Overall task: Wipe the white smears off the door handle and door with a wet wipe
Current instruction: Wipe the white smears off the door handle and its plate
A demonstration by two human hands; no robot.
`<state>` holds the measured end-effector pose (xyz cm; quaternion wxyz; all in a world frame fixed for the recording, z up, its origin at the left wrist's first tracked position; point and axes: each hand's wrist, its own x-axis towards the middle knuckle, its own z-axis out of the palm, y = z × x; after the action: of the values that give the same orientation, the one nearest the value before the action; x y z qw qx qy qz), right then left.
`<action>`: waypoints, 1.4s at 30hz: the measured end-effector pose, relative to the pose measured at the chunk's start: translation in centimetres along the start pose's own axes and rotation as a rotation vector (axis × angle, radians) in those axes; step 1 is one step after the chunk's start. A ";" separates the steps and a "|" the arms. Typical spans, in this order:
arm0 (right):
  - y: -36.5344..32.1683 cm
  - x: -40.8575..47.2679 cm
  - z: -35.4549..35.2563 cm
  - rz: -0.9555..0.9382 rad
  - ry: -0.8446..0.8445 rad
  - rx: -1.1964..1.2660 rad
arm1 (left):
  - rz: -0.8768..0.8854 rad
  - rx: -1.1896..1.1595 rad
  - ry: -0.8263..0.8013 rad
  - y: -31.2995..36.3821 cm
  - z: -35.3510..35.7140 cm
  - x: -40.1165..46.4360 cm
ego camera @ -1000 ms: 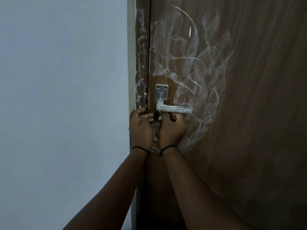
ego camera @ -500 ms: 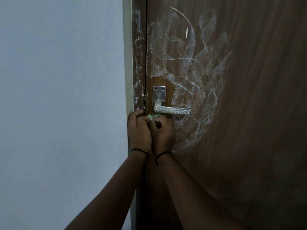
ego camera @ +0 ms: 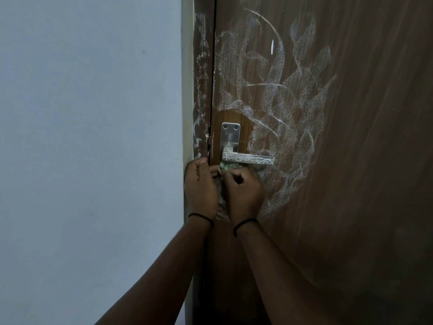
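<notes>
A plain pale wall (ego camera: 89, 137) fills the left. Beside it runs the brown door frame (ego camera: 201, 90), flecked with white smears. Just below the lever, the left hand (ego camera: 201, 186) and right hand (ego camera: 243, 193) meet, fingers curled, pinching between them a small greenish wet wipe (ego camera: 226, 167); most of it is hidden by the hands, and a crinkled, shiny strip between the wrists is hard to make out. A black band circles each wrist. The metal door handle (ego camera: 248, 158), a flat rectangular lever under a screwed plate, carries white scribbles. Rightward, the wood-grain door (ego camera: 363, 160) shows broad chalky white smears (ego camera: 281, 102) above and right of the handle; its far right stays dim and unmarked.
</notes>
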<state>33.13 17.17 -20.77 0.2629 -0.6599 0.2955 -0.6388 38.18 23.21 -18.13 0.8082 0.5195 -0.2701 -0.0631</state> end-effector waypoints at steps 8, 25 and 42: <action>-0.6 -0.8 0.2 0.021 0.003 0.070 | -0.002 0.030 -0.004 0.0 -0.1 0.0; -1.9 -2.5 -3.1 -0.255 0.014 0.023 | 0.018 0.034 0.012 0.6 0.1 -0.6; -8.6 8.9 -4.6 -0.382 -0.250 -0.442 | 0.031 -0.081 -0.050 3.8 0.6 -0.2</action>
<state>29.09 16.73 -8.20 0.0228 -0.8180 0.2633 -0.5109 37.03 24.48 -14.68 0.8224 0.4803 -0.2957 -0.0746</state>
